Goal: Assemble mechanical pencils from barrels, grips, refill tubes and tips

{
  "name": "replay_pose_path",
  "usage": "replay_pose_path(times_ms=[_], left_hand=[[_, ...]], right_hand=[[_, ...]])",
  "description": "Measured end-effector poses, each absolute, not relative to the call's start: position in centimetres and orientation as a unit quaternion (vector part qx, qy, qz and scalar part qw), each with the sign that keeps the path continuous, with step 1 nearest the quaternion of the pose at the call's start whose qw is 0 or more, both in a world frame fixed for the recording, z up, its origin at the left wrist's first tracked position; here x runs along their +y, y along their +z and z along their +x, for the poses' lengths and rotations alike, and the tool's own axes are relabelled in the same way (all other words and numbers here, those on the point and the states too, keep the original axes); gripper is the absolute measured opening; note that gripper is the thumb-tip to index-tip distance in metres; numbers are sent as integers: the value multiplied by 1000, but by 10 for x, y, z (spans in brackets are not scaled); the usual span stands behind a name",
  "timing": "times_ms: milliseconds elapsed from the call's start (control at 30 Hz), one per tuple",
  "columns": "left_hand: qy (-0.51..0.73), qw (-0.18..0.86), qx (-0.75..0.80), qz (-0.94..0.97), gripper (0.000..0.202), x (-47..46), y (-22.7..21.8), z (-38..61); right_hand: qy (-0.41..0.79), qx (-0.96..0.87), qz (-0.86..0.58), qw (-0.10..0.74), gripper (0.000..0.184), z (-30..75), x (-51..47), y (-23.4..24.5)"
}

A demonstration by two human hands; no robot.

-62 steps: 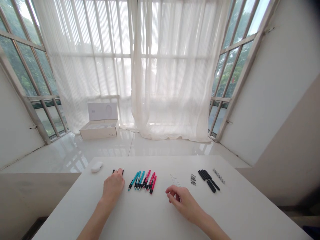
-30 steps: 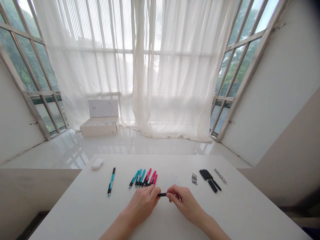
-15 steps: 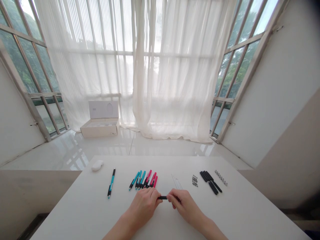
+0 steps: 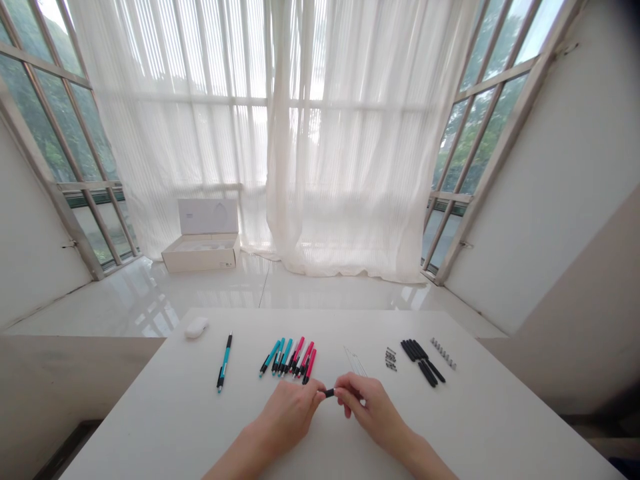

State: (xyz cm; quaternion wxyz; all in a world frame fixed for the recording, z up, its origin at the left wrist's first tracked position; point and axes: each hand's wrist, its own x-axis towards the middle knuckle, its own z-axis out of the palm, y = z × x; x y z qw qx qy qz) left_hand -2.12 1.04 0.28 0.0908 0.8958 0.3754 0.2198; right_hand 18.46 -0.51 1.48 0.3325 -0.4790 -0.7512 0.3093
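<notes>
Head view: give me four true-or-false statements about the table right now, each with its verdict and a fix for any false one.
1. The left hand and right hand both pinch a short black tube. True.
2. The lone teal pen lies to the right of the row of teal and pink pens. False: it lies to their left.
3. The open white box sits on the table. False: it sits on the floor beyond the table.
4. Thin rods lie between that row and the black tubes. True.
</notes>
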Motion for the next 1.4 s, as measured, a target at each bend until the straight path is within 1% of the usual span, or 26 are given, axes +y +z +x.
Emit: replay_pose_path(times_ms=[67, 133, 200, 367, 567, 700, 800, 967, 1133, 1400], left_hand=[[227, 135, 382, 886, 21, 9, 7, -22], [230, 160, 385, 879, 15, 8, 9, -22], [227, 162, 383, 881, 8, 7, 9, -22], [235, 133, 370, 889, 2, 10, 4, -23], [246, 99, 350, 898, 8, 11, 2, -22], [255, 87, 342, 900, 10, 10, 2, -22], [258, 83, 333, 903, 12, 11, 2, -22], [253, 61, 326, 909, 21, 12, 1, -21], [260, 44, 337, 904, 22, 12, 0, -22], [245, 98, 352, 898, 23, 13, 3, -23]], right_hand=[[297, -758, -474, 335, 21, 185, -6, 18], [287, -765, -471, 333, 18, 184, -7, 20], [285, -769, -469, 329, 16, 184, -7, 21], [292, -765, -473, 326, 17, 184, -8, 21], [283, -754, -506, 308, 26, 183, -8, 20], [276, -758, -510, 297, 34, 182, -8, 19], [274, -759, -511, 296, 37, 182, -8, 19], [284, -756, -502, 310, 32, 183, -7, 18], [284, -755, -492, 328, 28, 184, -6, 19], [265, -748, -490, 360, 27, 189, -3, 22]])
